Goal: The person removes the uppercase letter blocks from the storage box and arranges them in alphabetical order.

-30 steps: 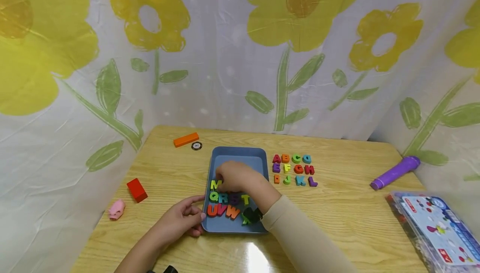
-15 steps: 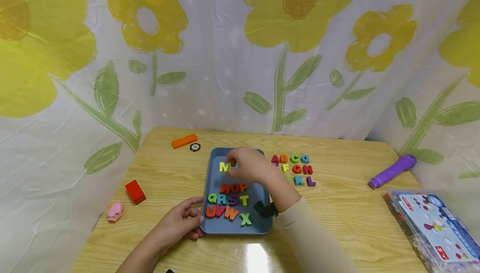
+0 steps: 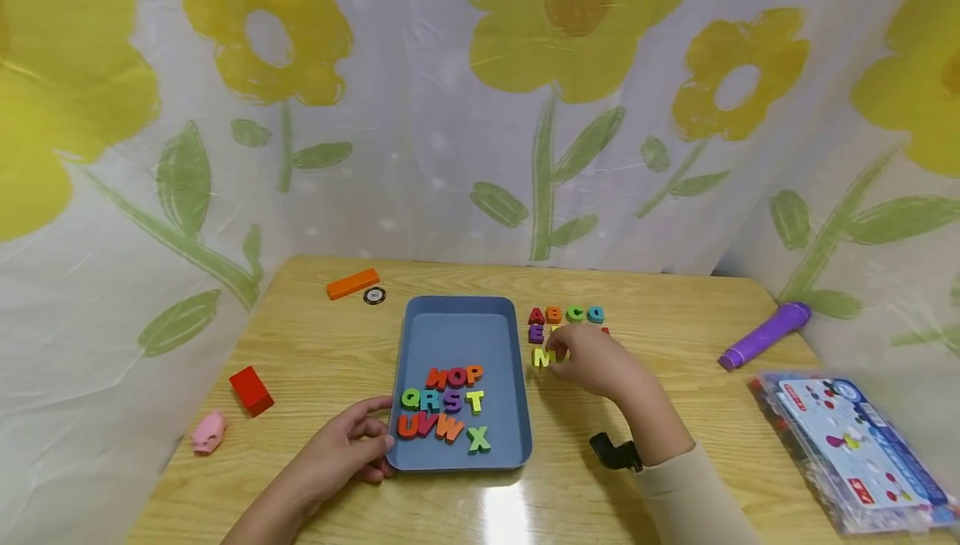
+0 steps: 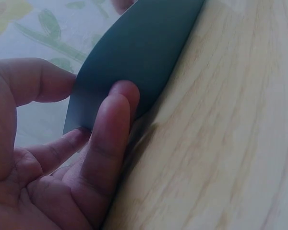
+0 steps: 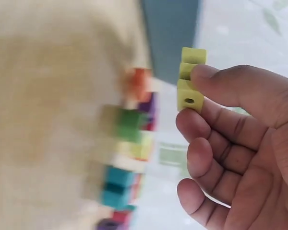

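While my left grip (image 3: 343,447) is loosely touching the tray (image 3: 465,332) at eight o'clock, likely steadying it, my right grip (image 3: 596,359) is pinching the yellow M (image 3: 540,357). I'm holding that letter just outside, near three o'clock.

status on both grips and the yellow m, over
Right grip pinching yellow M, right of tray. Left grip touching tray's left side. Right grip partly blocks head view of table letters.

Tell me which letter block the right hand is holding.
The yellow M, pinched by the right hand; it alone is gripped, while every other letter in sight lies in the blue tray or on the table.
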A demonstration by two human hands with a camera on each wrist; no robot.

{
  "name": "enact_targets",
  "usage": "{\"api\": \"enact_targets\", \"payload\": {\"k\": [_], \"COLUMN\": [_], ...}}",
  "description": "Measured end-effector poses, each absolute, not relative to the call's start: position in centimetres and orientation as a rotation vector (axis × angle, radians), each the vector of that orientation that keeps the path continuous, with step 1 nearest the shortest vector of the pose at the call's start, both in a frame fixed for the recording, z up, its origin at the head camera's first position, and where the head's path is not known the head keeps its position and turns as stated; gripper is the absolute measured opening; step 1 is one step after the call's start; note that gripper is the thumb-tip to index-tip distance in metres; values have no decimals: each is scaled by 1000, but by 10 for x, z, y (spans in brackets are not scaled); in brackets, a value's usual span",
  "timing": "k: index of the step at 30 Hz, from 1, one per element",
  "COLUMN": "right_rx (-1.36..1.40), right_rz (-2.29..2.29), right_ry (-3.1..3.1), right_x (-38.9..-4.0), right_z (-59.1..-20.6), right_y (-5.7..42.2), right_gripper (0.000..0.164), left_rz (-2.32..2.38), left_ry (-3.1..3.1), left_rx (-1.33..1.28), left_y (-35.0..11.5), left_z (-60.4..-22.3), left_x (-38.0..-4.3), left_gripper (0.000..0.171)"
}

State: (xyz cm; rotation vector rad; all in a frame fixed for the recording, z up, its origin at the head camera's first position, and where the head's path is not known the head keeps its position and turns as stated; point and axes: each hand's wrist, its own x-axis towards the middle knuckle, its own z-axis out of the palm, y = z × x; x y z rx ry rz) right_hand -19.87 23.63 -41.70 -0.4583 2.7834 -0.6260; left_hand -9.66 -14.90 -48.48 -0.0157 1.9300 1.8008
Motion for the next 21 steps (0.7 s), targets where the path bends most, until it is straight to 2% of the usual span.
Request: {"api": "enact_targets", "payload": {"k": [7, 21], "right_rx": [-430, -418], "right_rz": [-617, -608], "right_ry": [2761, 2775], "right_x": [-195, -190], "right_z": [-440, -444], "right_y": [235, 232], "right_gripper": [21, 23], "left_rz": [1796, 1792], "left_ry": [1930, 1930], "left_rx": [-26, -13], "left_y": [-150, -149], "left_z": [-485, -485], "left_x": [-97, -97], "left_gripper": [75, 75]}}
